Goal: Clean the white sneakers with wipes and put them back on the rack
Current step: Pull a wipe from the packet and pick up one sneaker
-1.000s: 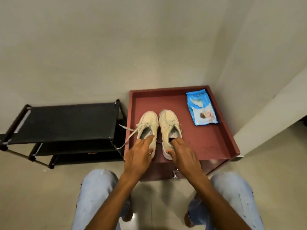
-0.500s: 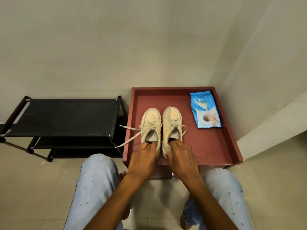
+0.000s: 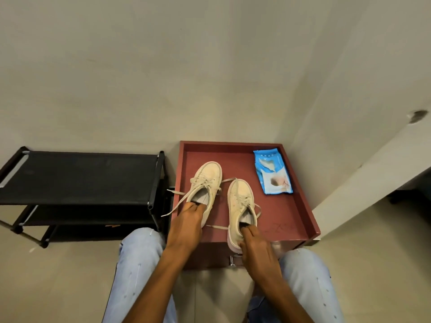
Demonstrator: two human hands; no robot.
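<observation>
head: right sneaker (image 3: 238, 197) drawn back from left sneaker (image 3: 209, 177)

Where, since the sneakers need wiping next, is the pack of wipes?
In the head view, the blue wipes pack lies flat in the far right corner of the red tray, just right of the right sneaker.

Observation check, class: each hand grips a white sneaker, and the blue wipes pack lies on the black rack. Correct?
No. The head view shows the blue wipes pack lying on the red tray, not on the black rack. The rest holds.
</observation>
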